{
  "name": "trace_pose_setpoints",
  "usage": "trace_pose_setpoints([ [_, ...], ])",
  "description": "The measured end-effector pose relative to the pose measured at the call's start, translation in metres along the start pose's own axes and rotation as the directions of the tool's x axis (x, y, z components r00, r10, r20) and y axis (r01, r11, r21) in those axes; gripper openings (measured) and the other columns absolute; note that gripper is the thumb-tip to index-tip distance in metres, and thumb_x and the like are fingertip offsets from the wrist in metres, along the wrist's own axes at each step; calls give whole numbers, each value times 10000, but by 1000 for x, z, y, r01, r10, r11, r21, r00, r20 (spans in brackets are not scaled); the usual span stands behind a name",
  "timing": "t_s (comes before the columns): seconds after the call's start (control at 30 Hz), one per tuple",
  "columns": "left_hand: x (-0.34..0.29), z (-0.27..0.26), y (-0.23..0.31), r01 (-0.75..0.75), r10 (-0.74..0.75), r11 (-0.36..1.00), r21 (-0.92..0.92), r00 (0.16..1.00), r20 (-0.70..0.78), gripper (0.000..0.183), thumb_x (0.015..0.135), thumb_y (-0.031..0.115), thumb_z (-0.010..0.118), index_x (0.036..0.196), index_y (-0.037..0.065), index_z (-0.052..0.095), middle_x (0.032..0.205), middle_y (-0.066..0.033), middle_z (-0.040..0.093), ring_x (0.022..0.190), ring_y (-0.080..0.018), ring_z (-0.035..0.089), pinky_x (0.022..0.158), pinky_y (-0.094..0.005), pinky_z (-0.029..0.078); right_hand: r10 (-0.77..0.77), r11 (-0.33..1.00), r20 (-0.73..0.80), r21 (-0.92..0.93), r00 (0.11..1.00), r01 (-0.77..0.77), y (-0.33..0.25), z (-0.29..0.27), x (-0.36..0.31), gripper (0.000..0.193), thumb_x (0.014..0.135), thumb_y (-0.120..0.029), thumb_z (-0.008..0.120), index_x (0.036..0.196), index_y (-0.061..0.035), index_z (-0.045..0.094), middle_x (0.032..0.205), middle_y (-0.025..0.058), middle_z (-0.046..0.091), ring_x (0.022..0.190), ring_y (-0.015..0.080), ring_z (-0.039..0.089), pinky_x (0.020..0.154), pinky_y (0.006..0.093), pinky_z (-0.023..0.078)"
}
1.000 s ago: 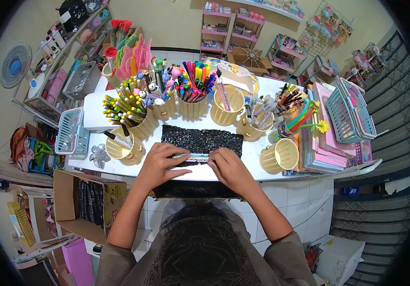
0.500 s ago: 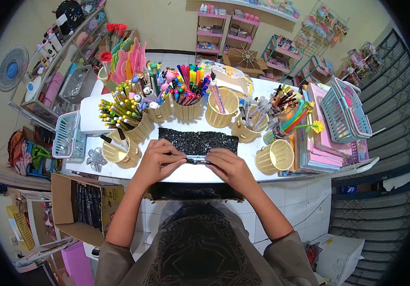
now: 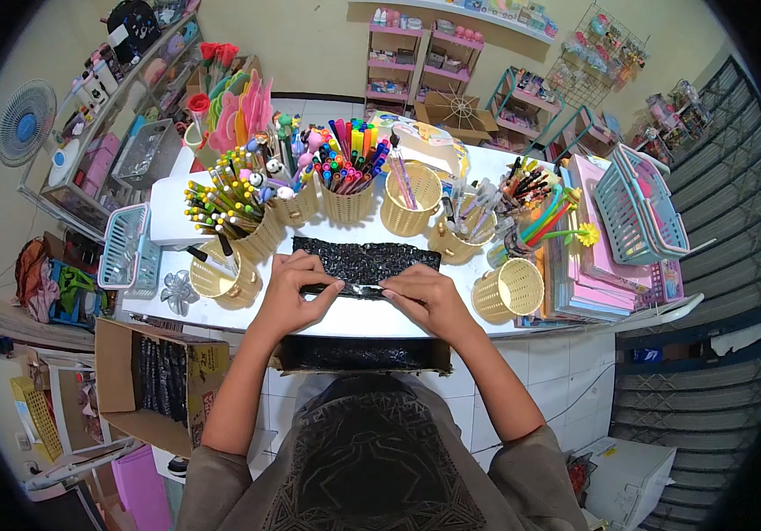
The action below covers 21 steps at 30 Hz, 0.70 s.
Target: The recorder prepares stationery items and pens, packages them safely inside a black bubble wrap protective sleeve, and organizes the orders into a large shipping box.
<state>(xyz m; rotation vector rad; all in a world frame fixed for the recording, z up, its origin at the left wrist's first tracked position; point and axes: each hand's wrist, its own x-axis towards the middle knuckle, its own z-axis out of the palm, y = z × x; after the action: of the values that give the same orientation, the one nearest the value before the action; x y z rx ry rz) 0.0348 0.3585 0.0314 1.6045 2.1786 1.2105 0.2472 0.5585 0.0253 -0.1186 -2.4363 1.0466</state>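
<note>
A sheet of black bubble wrap (image 3: pixel 367 261) lies on the white table in front of me, its near edge folded up into a narrow roll. My left hand (image 3: pixel 296 290) pinches the left end of that roll between thumb and fingers. At the right end, my right hand (image 3: pixel 422 296) grips it in the same way. Between the two thumbs a short shiny black stretch of the roll shows. Whatever lies inside the fold is hidden by the wrap and my fingers.
Woven cream baskets ring the wrap: an almost bare one (image 3: pixel 509 290) at right, one with pencils (image 3: pixel 230 208), one with colored markers (image 3: pixel 349 168). Blue plastic baskets (image 3: pixel 128 252) stand at the table's sides. A cardboard box (image 3: pixel 159 385) with black wrap sits below left.
The slim pale-blue and white item that showed between my fingers is now out of sight, with black wrap over that spot. Both hands have shifted slightly.
</note>
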Motion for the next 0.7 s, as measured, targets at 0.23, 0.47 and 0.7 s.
trace_pose_setpoints([
  [0.23, 2, 2, -2, 34, -34, 999, -16, 999, 5, 100, 878, 172, 900, 849, 86, 857, 773, 7, 657, 855, -179, 604, 938, -376, 361, -112, 958, -73, -275, 991, 88, -15, -5, 6, 227, 924, -151, 876, 1130, -60, 854, 1070, 63, 831, 1061, 282, 728, 892, 412, 595],
  [0.47, 4, 1, -2, 64, -62, 997, -32, 998, 32, 107, 886, 177, 894, 860, 83, 850, 795, -2, 660, 864, -191, 602, 931, -387, 360, -294, 849, 108, -427, 950, 311, -17, -5, -6, 395, 923, -75, 728, 1316, -56, 765, 1350, 87, 777, 1191, 292, 748, 992, 431, 612],
  [0.7, 9, 2, 1, 108, -108, 994, -3, 994, 15, 138, 903, 196, 871, 863, 68, 837, 835, -19, 690, 882, -212, 638, 929, -407, 373, -139, 964, 43, -221, 989, 145, 2, 1, 1, 380, 958, -21, 791, 1338, -40, 775, 1263, 152, 803, 1146, 354, 756, 953, 437, 627],
])
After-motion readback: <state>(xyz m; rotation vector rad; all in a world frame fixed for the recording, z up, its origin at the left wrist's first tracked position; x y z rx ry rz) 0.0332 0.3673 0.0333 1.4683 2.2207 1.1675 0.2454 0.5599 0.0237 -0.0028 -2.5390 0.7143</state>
